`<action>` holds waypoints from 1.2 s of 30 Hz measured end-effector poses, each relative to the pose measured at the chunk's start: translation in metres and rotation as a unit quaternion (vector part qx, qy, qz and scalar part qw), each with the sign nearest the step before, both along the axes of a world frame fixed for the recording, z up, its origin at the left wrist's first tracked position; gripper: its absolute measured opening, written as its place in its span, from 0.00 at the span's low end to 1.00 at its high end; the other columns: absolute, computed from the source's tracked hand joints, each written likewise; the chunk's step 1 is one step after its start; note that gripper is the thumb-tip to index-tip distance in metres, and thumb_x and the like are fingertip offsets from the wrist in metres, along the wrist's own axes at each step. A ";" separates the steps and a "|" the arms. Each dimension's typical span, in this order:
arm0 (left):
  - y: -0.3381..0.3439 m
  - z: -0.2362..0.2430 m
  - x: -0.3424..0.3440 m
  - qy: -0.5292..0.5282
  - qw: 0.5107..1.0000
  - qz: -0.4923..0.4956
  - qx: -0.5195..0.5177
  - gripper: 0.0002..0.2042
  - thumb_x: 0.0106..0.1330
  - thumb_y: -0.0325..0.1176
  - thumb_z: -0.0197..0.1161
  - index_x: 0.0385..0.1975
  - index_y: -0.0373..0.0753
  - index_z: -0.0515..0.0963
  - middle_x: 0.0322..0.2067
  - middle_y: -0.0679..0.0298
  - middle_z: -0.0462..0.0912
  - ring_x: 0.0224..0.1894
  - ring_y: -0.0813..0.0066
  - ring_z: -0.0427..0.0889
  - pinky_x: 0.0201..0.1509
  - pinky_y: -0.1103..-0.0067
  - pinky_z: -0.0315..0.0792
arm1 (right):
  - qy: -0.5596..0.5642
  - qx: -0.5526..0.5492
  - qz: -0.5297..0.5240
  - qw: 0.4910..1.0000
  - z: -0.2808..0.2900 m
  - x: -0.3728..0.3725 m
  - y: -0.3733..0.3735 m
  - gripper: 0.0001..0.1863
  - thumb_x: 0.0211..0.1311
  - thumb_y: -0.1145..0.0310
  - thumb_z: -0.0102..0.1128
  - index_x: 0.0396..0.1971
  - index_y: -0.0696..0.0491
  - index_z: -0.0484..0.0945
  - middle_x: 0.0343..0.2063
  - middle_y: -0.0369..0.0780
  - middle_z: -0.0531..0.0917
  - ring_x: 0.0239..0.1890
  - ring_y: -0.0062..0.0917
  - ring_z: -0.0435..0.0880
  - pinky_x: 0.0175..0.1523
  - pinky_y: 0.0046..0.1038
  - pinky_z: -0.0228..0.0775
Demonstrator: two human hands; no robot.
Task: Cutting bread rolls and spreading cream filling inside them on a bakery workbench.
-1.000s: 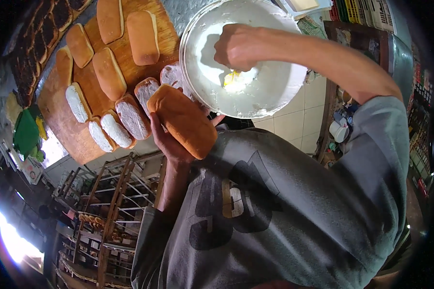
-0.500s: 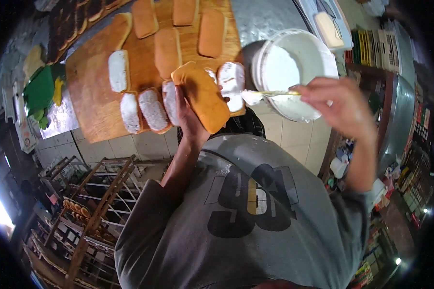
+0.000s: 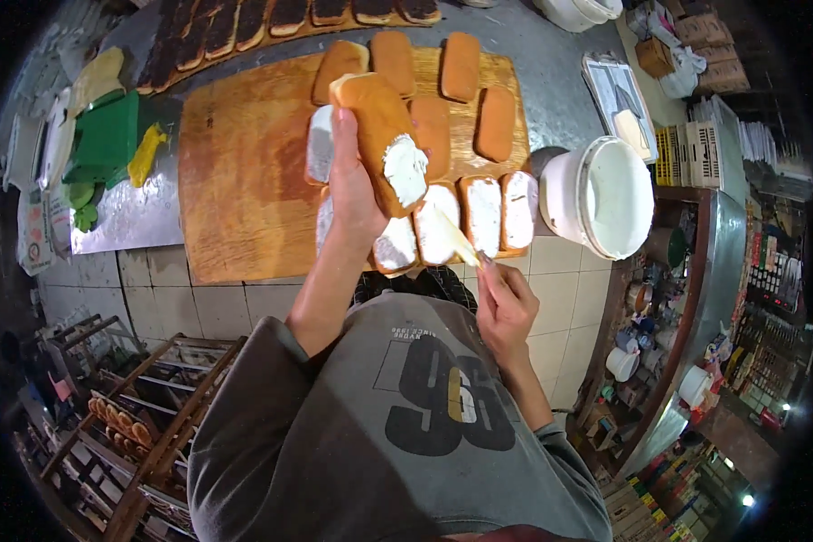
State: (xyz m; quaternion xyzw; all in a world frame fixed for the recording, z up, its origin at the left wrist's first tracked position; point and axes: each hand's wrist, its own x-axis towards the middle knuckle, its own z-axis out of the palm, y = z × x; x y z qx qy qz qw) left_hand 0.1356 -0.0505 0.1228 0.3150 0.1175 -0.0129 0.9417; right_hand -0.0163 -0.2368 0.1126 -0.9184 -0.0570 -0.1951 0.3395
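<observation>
My left hand (image 3: 354, 185) holds a long golden bun (image 3: 370, 99) tilted above the wooden board (image 3: 244, 172). A thick dab of white cream (image 3: 406, 170) sits on the bun's lower right part. Pinched in my right hand (image 3: 506, 305) is a slim pale-yellow spreader (image 3: 462, 246); its tip overlaps a cream-covered bun in the front row, and contact cannot be made out. Several white-coated buns (image 3: 483, 215) line the board's near edge. Behind them lie plain golden buns (image 3: 495, 125). Part of the near row is hidden by my left hand and its bun.
Right of the board stands a white bucket (image 3: 560, 194) with cream inside. Dark-topped buns (image 3: 289, 16) lie in a row at the back. At left are a green container (image 3: 108, 140) and a yellow cloth-like item (image 3: 146, 155). A rack (image 3: 167, 406) stands lower left.
The spreader has moved left from the bucket to beside the held bun. White cream now shows on that bun's face. The whole view has shifted, with the board appearing farther right.
</observation>
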 end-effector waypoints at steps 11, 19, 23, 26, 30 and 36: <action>0.092 -0.033 -0.081 0.166 0.929 -0.319 -0.085 0.26 0.75 0.51 0.43 0.60 0.36 0.68 0.47 0.53 0.81 0.41 0.62 0.86 0.40 0.64 0.84 | 0.053 0.178 -0.004 0.983 -0.045 0.057 0.052 0.10 0.59 0.76 0.65 0.39 0.64 0.83 0.22 0.42 0.81 0.21 0.19 0.76 0.28 0.23 0.67; 0.114 -0.033 -0.086 0.183 0.923 -0.319 -0.110 0.27 0.74 0.53 0.45 0.59 0.36 0.67 0.42 0.52 0.83 0.33 0.61 0.87 0.33 0.66 0.85 | 0.244 0.186 0.059 0.950 -0.028 0.053 0.046 0.11 0.62 0.76 0.63 0.42 0.65 0.83 0.28 0.39 0.87 0.30 0.11 0.77 0.35 0.16 0.70; 0.114 -0.037 -0.088 0.167 0.923 -0.325 -0.120 0.26 0.75 0.52 0.45 0.59 0.36 0.67 0.42 0.53 0.83 0.34 0.62 0.87 0.33 0.67 0.85 | 0.176 0.257 0.153 0.938 -0.021 0.050 0.047 0.12 0.62 0.74 0.65 0.42 0.64 0.83 0.25 0.36 0.85 0.29 0.09 0.76 0.32 0.16 0.68; 0.110 -0.042 -0.091 0.157 0.919 -0.340 -0.120 0.25 0.75 0.51 0.45 0.59 0.36 0.67 0.42 0.53 0.83 0.34 0.62 0.87 0.33 0.67 0.85 | 0.217 0.188 0.067 0.956 -0.015 0.057 0.056 0.12 0.61 0.73 0.66 0.43 0.62 0.84 0.31 0.41 0.88 0.30 0.13 0.80 0.35 0.17 0.71; 0.103 -0.041 -0.092 0.152 0.924 -0.331 -0.114 0.24 0.75 0.50 0.44 0.59 0.36 0.67 0.44 0.53 0.83 0.35 0.63 0.87 0.33 0.67 0.85 | 0.075 0.182 0.046 0.979 -0.019 0.061 0.052 0.10 0.59 0.77 0.65 0.40 0.60 0.85 0.25 0.40 0.84 0.25 0.16 0.78 0.30 0.19 0.68; 0.079 -0.043 -0.078 0.169 0.935 -0.254 -0.181 0.28 0.76 0.51 0.38 0.66 0.37 0.61 0.58 0.46 0.72 0.56 0.50 0.78 0.54 0.52 0.77 | -0.044 -0.009 0.136 0.990 -0.037 0.029 0.052 0.04 0.51 0.77 0.67 0.28 0.53 0.86 0.28 0.38 0.81 0.25 0.28 0.77 0.30 0.29 0.69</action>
